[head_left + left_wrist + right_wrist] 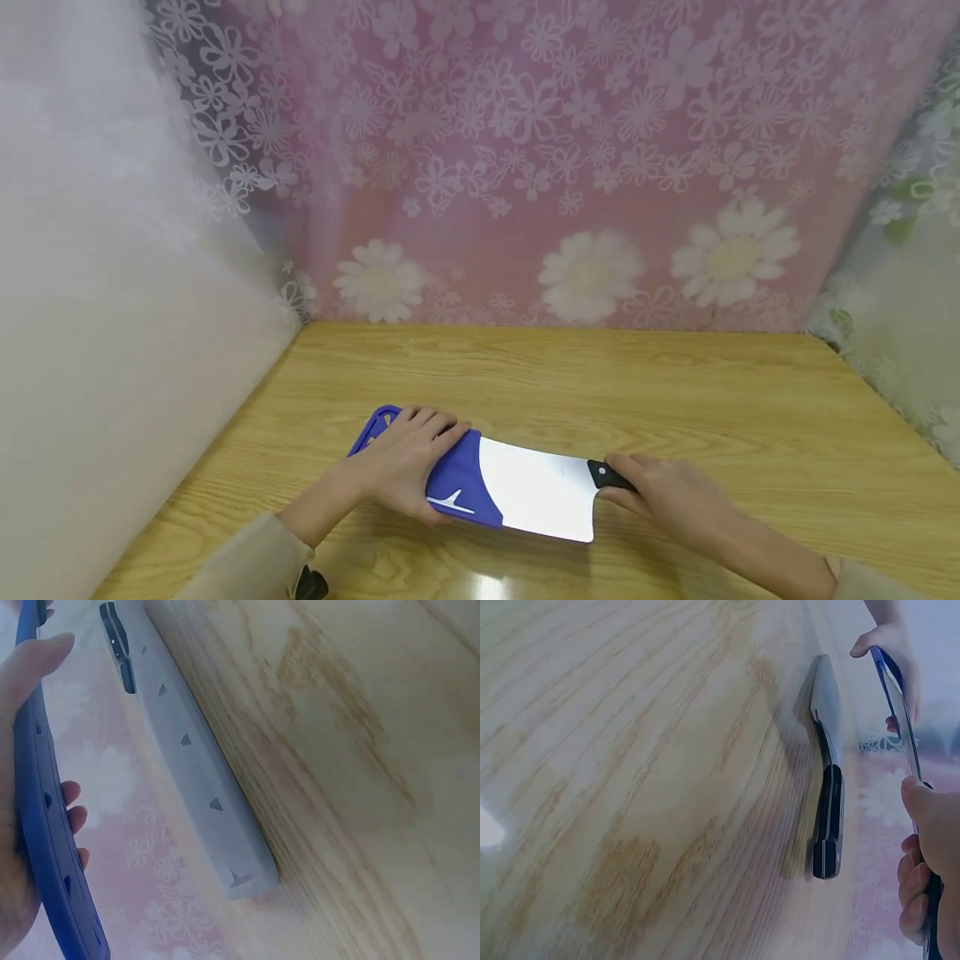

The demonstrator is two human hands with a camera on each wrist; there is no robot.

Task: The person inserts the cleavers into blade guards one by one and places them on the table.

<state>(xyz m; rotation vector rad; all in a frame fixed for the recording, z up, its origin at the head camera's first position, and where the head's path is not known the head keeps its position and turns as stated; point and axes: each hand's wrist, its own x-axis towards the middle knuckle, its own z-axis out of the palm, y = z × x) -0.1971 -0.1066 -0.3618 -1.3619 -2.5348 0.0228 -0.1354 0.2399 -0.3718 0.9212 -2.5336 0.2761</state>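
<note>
A cleaver (pixel 536 487) with a wide, shiny blade and a black handle is held level, its front part inside a blue blade sheath (pixel 465 479). My left hand (pixel 405 462) grips the sheath, thumb on one side and fingers on the other. The right hand (pixel 667 492) wraps round the black handle. Between the hands a broad stretch of blade shows bare. Below, a second knife lies on the table, its black handle (pixel 829 817) plain in the right wrist view and its grey sheath (pixel 199 772) in the left wrist view. From the head it is hidden behind the held cleaver.
The wood-grain table (pixel 562 375) runs back to a pink flowered curtain (pixel 487 167). White sheeting (pixel 135 292) stands along the left side, and a pale flowered cloth (pixel 907 275) borders the right. A bright reflection shows at the table's front.
</note>
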